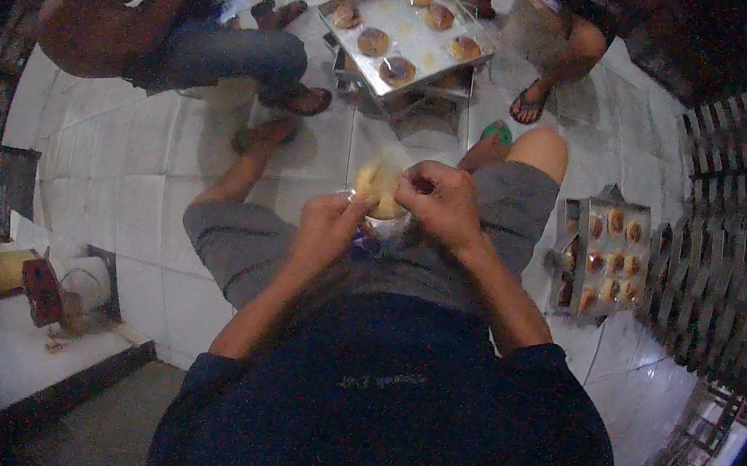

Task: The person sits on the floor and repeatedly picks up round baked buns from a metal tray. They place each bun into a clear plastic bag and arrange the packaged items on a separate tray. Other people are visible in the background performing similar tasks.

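Observation:
A round yellowish bun (381,194), apparently in clear plastic wrapping, is held up over my lap, between my two hands. My left hand (327,226) is closed on its left side, thumb against the front. From the right, my right hand (445,206) pinches the edge of the clear bag with curled fingers beside the bun. Motion blur hides where the plastic ends. Just below the bun, some shiny plastic with purple print (367,241) lies on my lap, partly hidden by my left hand.
Ahead on the tiled floor stands a stack of trays, the top metal tray (429,50) carrying several buns. Another tray of buns (606,298) stands at the right, next to dark racks (708,259). Co-workers sit at the far left (219,53) and far right (575,49). A red machine (41,292) is at the left.

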Available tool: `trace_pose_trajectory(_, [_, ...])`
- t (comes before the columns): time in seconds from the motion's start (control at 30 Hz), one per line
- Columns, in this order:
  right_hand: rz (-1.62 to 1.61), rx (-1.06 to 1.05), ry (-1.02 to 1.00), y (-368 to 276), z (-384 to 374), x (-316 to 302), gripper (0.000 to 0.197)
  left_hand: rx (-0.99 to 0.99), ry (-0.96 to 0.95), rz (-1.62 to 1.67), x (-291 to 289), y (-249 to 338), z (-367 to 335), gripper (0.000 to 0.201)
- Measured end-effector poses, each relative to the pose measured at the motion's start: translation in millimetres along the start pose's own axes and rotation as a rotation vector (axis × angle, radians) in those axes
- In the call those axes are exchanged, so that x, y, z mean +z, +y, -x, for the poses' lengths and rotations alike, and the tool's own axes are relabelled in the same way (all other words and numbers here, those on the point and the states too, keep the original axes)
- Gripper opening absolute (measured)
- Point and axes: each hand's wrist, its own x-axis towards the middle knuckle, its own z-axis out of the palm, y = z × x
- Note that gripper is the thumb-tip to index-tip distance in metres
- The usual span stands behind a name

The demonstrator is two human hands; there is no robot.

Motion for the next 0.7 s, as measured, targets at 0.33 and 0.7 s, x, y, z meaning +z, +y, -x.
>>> trace_pose_trajectory(0.33, [0.155, -0.162, 0.096, 20, -28, -20, 0.009, 0.294, 0.014, 0.431, 24, -49, -59, 0.07])
trace_pose_trajectory(0.7, [0.036, -0.279, 0.066, -57, -5, -74, 0.047, 0.034, -0.792, 1.684, 45, -12, -83, 0.078])
